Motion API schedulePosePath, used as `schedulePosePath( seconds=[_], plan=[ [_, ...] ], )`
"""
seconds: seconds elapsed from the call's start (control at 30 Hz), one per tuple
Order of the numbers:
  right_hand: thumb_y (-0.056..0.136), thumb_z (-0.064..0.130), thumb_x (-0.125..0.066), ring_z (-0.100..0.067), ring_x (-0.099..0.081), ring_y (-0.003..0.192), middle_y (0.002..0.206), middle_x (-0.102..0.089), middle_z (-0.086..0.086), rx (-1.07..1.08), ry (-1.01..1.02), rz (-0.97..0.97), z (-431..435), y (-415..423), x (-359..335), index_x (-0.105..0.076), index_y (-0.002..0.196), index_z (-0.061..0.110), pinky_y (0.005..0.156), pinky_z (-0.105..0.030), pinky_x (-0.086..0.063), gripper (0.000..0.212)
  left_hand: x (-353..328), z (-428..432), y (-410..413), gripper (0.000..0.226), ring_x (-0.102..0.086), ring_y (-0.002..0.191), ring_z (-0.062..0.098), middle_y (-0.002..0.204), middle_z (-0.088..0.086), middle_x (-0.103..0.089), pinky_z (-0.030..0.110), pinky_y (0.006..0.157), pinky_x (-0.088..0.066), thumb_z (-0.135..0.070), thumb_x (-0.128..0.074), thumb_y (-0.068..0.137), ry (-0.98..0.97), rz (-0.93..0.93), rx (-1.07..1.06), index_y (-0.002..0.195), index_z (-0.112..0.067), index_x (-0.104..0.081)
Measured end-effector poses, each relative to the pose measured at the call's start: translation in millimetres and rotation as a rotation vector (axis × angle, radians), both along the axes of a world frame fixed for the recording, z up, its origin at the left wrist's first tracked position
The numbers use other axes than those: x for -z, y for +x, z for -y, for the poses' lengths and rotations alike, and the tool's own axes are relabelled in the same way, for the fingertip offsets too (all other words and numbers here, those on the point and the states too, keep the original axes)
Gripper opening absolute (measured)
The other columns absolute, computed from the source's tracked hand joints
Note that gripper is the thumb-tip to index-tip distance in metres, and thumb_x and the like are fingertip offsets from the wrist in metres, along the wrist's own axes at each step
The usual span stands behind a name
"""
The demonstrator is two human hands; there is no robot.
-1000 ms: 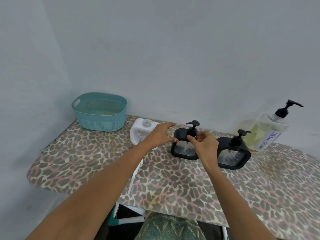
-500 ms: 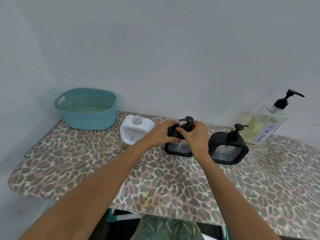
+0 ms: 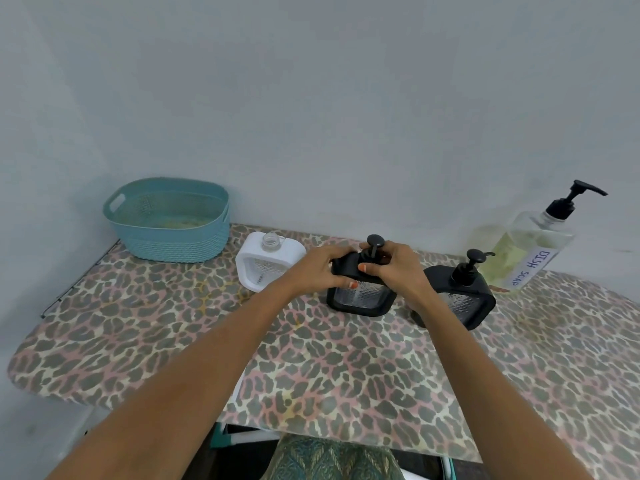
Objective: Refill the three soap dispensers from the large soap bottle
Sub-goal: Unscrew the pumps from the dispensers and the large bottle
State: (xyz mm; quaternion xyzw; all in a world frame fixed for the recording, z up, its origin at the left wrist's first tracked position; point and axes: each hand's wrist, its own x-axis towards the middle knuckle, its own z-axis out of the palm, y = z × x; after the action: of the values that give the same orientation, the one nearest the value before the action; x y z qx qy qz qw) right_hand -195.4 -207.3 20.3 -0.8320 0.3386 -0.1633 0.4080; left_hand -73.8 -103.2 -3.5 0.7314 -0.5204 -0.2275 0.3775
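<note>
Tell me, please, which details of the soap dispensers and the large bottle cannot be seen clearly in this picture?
- Middle black dispenser, head view: neck and collar hidden by left hand and right hand.
- Right black dispenser: left side covered by the right wrist.
- White dispenser: soap level too small to tell.
- Large soap bottle: base hidden behind the right dispenser.

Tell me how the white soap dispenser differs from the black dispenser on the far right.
The white dispenser has no pump, so its clear neck is open; the far-right black dispenser keeps its black pump on top. The white dispenser has a white shell, the black dispenser a black one. The white dispenser stands beside the teal basket, the black dispenser beside the large soap bottle. Both have the same squarish shape with a mesh-patterned window, and neither is being touched.
</note>
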Motion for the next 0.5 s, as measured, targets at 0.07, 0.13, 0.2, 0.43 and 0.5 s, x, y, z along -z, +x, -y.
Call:
schedulePosePath(
  seconds=[0.07, 0.13, 0.2, 0.43, 0.5],
  plan=[
    [0.075, 0.021, -0.075, -0.021, -0.056, 0.098, 0.107, -0.061, -0.007, 0.051, -0.044, 0.039, -6, 3, 4, -0.056, 0.112, 0.003, 0.083, -0.026, -0.044, 0.045, 2, 0, 2, 0.061, -0.05, 0.119, 0.017, 0.128, 0.003, -0.056, 0.025, 0.098, -0.038, -0.02, -0.074, 0.075, 0.0, -0.017, -0.004, 0.13, -0.017, -0.049],
    [0.07, 0.029, -0.078, -0.021, -0.054, 0.089, 0.1, -0.058, -0.008, 0.142, -0.103, 0.096, -12, 6, 9, -0.056, 0.106, 0.004, 0.072, -0.019, -0.041, 0.049, 3, 1, 3, 0.06, -0.052, 0.117, 0.017, 0.125, 0.002, -0.058, 0.03, 0.1, -0.04, -0.021, -0.075, 0.074, -0.001, -0.027, -0.003, 0.129, -0.018, -0.051],
    [0.072, 0.027, -0.077, -0.017, -0.051, 0.078, 0.089, -0.055, -0.005, 0.212, -0.099, 0.147, -16, 6, 9, -0.056, 0.099, 0.003, 0.059, -0.01, -0.039, 0.042, 3, 2, 4, 0.06, -0.052, 0.116, 0.016, 0.125, 0.002, -0.058, 0.029, 0.1, -0.04, -0.021, -0.075, 0.074, 0.004, -0.019, -0.005, 0.129, -0.018, -0.051],
    [0.074, 0.014, -0.076, -0.019, -0.061, 0.085, 0.091, -0.067, -0.009, 0.129, 0.02, 0.19, -7, -3, 10, -0.064, 0.095, 0.007, 0.072, -0.021, -0.046, 0.025, 7, 3, 4, 0.065, -0.049, 0.12, 0.015, 0.13, 0.002, -0.055, 0.022, 0.097, -0.035, -0.021, -0.075, 0.074, 0.016, -0.037, -0.03, 0.132, -0.016, -0.047],
    [0.075, 0.012, -0.073, -0.022, -0.062, 0.095, 0.1, -0.067, -0.009, 0.12, 0.052, 0.2, -6, -4, 12, -0.064, 0.104, 0.007, 0.079, -0.025, -0.045, 0.031, 8, 4, 5, 0.066, -0.048, 0.121, 0.015, 0.131, 0.002, -0.054, 0.022, 0.098, -0.034, -0.021, -0.075, 0.073, 0.02, -0.04, -0.032, 0.132, -0.016, -0.047]
  ],
)
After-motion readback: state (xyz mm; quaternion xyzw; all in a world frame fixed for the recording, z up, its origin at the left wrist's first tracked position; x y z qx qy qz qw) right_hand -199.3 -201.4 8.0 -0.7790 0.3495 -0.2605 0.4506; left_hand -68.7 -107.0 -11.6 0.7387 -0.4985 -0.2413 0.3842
